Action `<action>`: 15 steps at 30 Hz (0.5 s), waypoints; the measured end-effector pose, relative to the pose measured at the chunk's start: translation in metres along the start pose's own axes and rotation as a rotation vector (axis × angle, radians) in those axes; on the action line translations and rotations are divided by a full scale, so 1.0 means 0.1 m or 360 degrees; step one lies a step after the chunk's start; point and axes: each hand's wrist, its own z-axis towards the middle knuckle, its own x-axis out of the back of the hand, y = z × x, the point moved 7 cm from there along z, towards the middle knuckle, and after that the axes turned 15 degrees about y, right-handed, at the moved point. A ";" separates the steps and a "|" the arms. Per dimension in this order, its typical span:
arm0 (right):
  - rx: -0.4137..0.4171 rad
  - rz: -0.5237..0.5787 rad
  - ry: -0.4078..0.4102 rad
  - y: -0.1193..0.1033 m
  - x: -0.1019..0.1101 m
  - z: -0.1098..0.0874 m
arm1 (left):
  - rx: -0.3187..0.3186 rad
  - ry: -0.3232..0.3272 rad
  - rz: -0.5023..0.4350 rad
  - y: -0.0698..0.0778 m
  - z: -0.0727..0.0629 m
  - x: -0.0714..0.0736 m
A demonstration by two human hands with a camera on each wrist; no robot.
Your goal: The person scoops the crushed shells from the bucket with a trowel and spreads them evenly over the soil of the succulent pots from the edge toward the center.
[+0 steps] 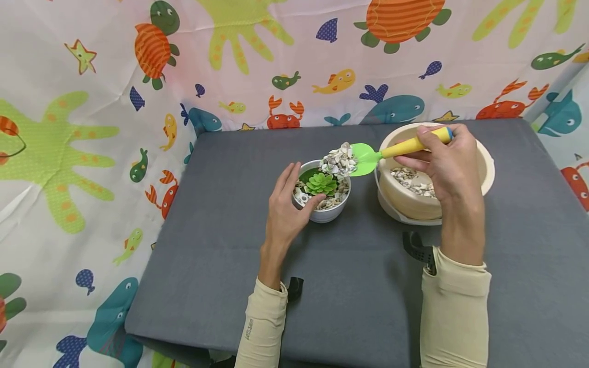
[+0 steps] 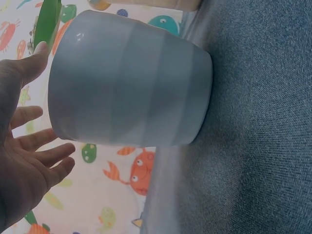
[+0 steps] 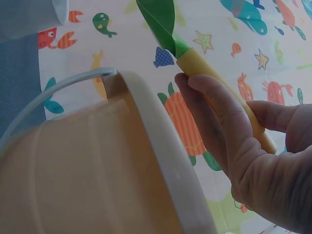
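My right hand (image 1: pixel 457 166) grips the yellow handle of a toy shovel (image 1: pixel 399 149) with a green blade. A heap of small pale stones or shell pieces (image 1: pixel 339 160) lies on the blade, over the right rim of a white flowerpot (image 1: pixel 327 215). Inside the pot, a green succulent (image 1: pixel 321 184) sits among similar pieces. My left hand (image 1: pixel 286 209) is spread at the pot's left side, thumb near the front rim and fingers by the far rim. From the left wrist, the pot's ridged side (image 2: pixel 131 83) stands upright on the cloth, fingers (image 2: pixel 44 141) loosely extended beside its top.
A cream bucket (image 1: pixel 407 207) with more pale pieces (image 1: pixel 409 181) inside stands right of the pot, below my right hand. Its white handle (image 3: pixel 53 90) hangs down around the side. Grey cloth (image 1: pixel 221 230) covers the table, and a patterned curtain (image 1: pixel 257 61) rises behind.
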 end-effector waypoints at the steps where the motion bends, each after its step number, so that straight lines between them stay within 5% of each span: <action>1: 0.0002 -0.0003 -0.0005 0.00 -0.01 0.00 | 0.0002 -0.0001 0.0000 0.00 0.00 0.00; 15: 0.0039 -0.0051 -0.0105 0.09 -0.19 -0.04 | 0.0123 -0.0092 -0.0014 -0.13 -0.05 -0.03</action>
